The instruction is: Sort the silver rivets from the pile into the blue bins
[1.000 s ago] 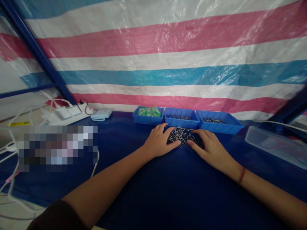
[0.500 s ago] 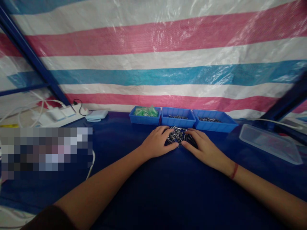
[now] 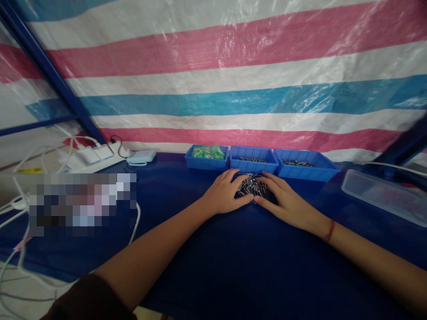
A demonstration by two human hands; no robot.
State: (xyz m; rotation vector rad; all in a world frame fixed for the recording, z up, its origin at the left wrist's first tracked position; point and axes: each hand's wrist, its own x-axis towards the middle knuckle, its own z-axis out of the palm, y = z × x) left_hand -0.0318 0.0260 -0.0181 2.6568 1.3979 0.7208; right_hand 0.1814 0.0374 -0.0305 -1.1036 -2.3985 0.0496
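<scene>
A pile of small metal screw-like pieces [image 3: 251,186] lies on the dark blue table [image 3: 233,266], too small to tell their exact kind. My left hand [image 3: 228,192] curves round its left side, fingers apart, thumb at the near edge. Around the right side bends my right hand [image 3: 282,198], its fingers also spread, with the two thumbs almost meeting. Just behind the pile stand three blue bins: the left bin [image 3: 207,164] holds green plastic-wrapped stuff, while the middle bin [image 3: 253,167] and the right bin [image 3: 307,172] hold similar metal pieces.
A clear plastic lid or tray [image 3: 383,195] lies at the right. On the left are a white power strip [image 3: 95,158] with plugs and cables, a light blue case [image 3: 142,158] and a pixelated patch. A striped plastic sheet [image 3: 213,102] hangs behind the table.
The view has shifted, so the scene sits slightly further right. Both hands have drawn a little closer around the metal pieces, and the pile looks more compact.
</scene>
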